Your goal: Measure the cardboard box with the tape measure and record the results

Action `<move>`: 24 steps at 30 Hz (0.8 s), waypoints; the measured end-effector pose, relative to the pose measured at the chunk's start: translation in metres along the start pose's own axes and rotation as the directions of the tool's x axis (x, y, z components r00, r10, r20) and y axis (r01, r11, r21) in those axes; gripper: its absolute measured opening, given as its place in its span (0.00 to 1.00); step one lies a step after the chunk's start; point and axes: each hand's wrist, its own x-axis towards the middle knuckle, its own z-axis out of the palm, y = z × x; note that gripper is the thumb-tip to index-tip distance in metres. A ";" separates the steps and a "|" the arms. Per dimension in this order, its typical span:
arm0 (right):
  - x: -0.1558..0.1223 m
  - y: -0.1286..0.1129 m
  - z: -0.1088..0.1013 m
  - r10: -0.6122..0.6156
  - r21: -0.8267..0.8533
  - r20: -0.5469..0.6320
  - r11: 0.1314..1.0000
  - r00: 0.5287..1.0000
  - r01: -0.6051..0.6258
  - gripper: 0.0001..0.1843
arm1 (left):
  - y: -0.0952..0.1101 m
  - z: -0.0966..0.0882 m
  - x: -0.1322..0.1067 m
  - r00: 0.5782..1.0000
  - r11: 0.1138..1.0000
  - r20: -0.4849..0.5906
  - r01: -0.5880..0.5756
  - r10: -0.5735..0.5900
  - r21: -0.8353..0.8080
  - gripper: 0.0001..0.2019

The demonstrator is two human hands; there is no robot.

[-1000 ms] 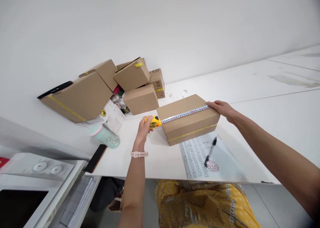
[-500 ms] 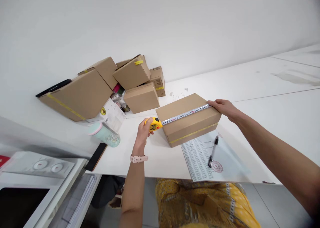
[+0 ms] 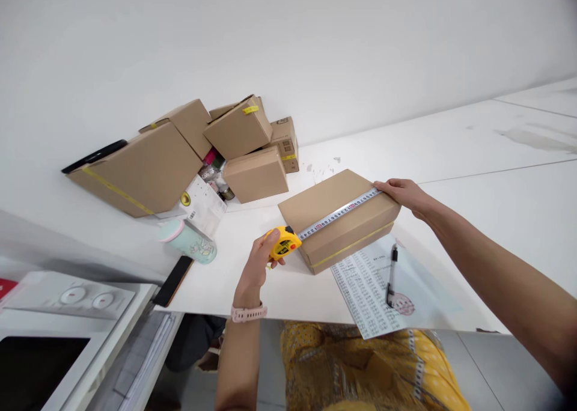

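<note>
A closed cardboard box (image 3: pixel 333 200) with yellow tape along its side lies on the white table. My left hand (image 3: pixel 261 258), a pink band on its wrist, is wrapped round a yellow tape measure (image 3: pixel 285 243) just off the box's left end. The steel blade (image 3: pixel 336 216) runs out of the case across the box top. At the right end my right hand (image 3: pixel 401 196) pinches the blade's tip against the box edge; the fingertips are partly hidden. Partly under the box is a printed sheet (image 3: pixel 367 291) with a red stamp, and a black pen (image 3: pixel 392 276) rests on it.
Several cardboard boxes (image 3: pixel 256 173) are stacked at the back left against the wall. Before them stand a mint-green cup (image 3: pixel 192 243) and a white printed carton (image 3: pixel 202 203). A white appliance with knobs (image 3: pixel 67 297) is at the lower left.
My left hand and the tape case have come down and toward me, so the blade lies more slanted. The box has turned slightly, and the sheet and pen have shifted a little right and nearer.
</note>
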 end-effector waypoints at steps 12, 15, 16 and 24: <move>0.002 0.004 0.002 0.010 0.004 0.071 1.000 0.997 -0.010 0.27 | 0.000 -0.005 -0.024 0.997 0.996 0.020 0.081 -0.080 -0.047 0.29; 0.001 0.003 0.003 -0.001 0.010 0.064 1.000 0.998 0.000 0.26 | -0.002 -0.012 -0.028 0.996 0.995 -0.001 0.090 -0.090 -0.046 0.30; 0.001 0.002 0.003 -0.005 0.012 0.059 1.000 0.998 0.004 0.26 | -0.003 -0.014 -0.029 0.996 0.995 -0.001 0.090 -0.090 -0.046 0.30; -0.002 -0.001 0.002 0.016 0.020 0.055 1.000 0.998 -0.017 0.26 | -0.003 -0.010 -0.025 0.997 0.996 0.024 0.073 -0.072 -0.048 0.30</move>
